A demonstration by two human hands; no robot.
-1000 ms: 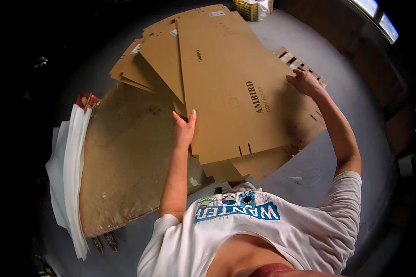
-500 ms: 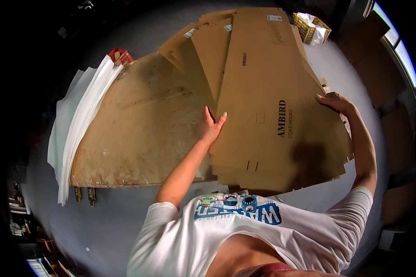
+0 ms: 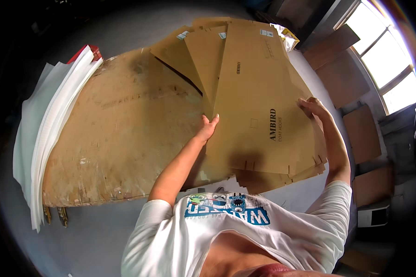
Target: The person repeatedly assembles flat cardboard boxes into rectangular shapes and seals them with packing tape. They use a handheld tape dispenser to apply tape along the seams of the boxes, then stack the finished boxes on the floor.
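A large flat brown cardboard sheet (image 3: 245,92), with dark print and small white labels, lies on top of a fanned stack of similar sheets (image 3: 171,57). My left hand (image 3: 208,128) grips its left edge, thumb on the upper face and the other fingers partly hidden below. At the right edge my right hand (image 3: 312,107) has its fingers curled and pinched onto the sheet. The top sheet's near edge sits slightly off the sheets under it. A dark gap beneath the fanned sheets at the left shows they are raised from the worn brown tabletop (image 3: 120,129).
White foam sheets (image 3: 55,115) hang over the table's left end, beside a red crate (image 3: 93,52). A yellow crate with white wrapping (image 3: 289,39) stands beyond the stack. Brown boards (image 3: 342,78) lean below a bright window (image 3: 379,46) at the right.
My right hand has gone from lying along the right edge to pinching it. The top sheet has shifted slightly and the fanned sheets have lifted at the left. The view has turned, showing more window.
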